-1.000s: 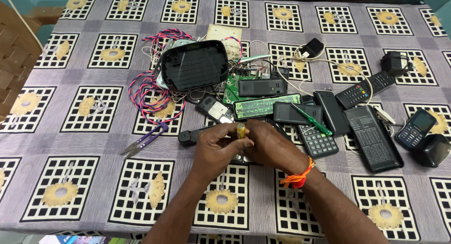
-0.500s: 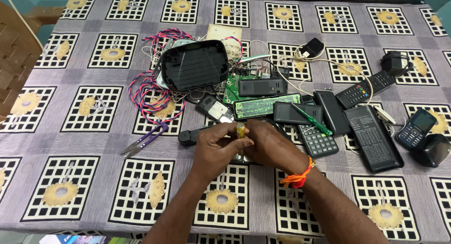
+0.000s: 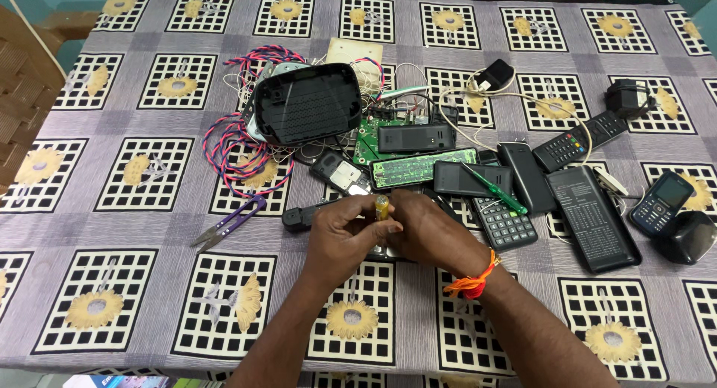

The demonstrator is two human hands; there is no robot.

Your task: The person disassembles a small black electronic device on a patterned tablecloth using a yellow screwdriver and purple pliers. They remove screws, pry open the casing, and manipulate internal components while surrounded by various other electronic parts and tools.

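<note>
- Both hands meet at lower centre: left hand (image 3: 345,235) pinches a yellow-handled tool (image 3: 382,206).
- Right hand (image 3: 429,235) curls over a dark gadget (image 3: 388,251), mostly hidden; its grip is unclear.
- Purple snips (image 3: 228,224) lie left.

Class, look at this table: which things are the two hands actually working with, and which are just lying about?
In use: left hand; right hand; yellow-handled tool; the dark device under the hands, mostly hidden.

Lying about: purple snips; green screwdriver; calculator; black casing; circuit board; twisted wires; phone.
</note>
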